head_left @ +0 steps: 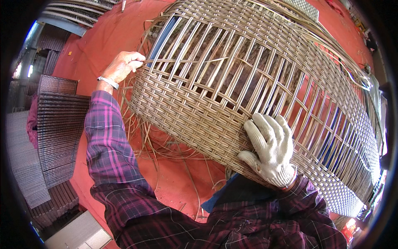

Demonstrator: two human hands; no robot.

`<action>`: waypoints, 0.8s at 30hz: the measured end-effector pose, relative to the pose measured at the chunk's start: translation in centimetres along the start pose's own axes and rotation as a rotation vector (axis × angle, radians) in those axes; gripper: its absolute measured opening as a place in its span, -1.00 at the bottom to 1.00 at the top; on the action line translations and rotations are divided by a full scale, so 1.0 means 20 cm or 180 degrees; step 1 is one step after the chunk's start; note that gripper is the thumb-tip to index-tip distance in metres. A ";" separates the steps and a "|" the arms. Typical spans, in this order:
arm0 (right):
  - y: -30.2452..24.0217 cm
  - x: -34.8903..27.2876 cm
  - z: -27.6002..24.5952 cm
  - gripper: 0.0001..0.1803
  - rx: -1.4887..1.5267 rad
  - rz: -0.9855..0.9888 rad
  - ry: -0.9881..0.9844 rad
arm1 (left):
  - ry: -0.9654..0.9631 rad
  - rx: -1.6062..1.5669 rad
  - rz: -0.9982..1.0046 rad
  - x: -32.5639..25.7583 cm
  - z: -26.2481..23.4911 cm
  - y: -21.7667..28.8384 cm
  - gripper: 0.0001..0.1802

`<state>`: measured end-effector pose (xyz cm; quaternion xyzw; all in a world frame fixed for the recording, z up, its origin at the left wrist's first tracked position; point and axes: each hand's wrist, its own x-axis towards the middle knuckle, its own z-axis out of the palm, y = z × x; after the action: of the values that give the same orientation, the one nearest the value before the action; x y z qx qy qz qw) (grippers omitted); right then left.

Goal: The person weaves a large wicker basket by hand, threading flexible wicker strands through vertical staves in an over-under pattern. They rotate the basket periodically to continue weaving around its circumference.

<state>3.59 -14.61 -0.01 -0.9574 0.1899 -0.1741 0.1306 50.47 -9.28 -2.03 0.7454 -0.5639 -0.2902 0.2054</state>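
Note:
A large wicker panel (178, 97) of brown-grey flat strands lies in front of me, tightly woven along its near and far sides. Between them, long bare ribs (232, 62) show with gaps. My bare left hand (122, 68), with a band at its wrist, is at the panel's left edge; its thumb and fingers pinch a wicker strand (172, 61) that runs rightward across the ribs. My right hand (271, 149), in a white knitted glove, lies open on the near woven part, its fingertips at the border of the open ribs.
Loose strand ends (143, 128) hang off the panel's left and near edges over a red floor covering (174, 182). Several dark woven panels (62, 137) stand stacked on the left. More long strands (331, 45) lie along the far right side. A light box-like piece (78, 232) sits at lower left.

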 end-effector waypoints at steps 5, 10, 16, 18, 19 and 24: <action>-0.01 0.00 -0.01 -0.20 -0.0018 0.0034 -0.0031 | 0.0482 0.0120 0.0194 -0.02 0.07 -0.01 -0.79; -0.02 0.02 -0.02 -0.20 -0.0097 0.0019 -0.0004 | 0.1535 0.1611 0.1024 0.11 0.16 -0.02 -0.91; -0.01 0.05 -0.04 -0.18 0.0057 0.0042 -0.0080 | 0.1841 0.1568 0.0819 0.46 0.16 -0.02 -0.90; 0.00 0.05 -0.03 -0.17 0.0094 0.0061 -0.0086 | 0.1940 0.1754 0.0908 0.55 0.13 -0.01 -0.86; 0.00 0.05 -0.03 -0.17 0.0102 0.0056 -0.0083 | 0.2028 0.1767 0.0824 0.60 0.12 -0.01 -0.84; 0.03 0.06 -0.03 -0.17 0.0292 0.0159 -0.0159 | 0.2148 0.2013 0.0746 0.77 0.08 0.04 -0.84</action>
<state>4.24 -15.66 0.72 -0.9494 0.2023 -0.1554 0.1834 51.74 -24.23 -5.85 0.7554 -0.6066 0.1790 0.1714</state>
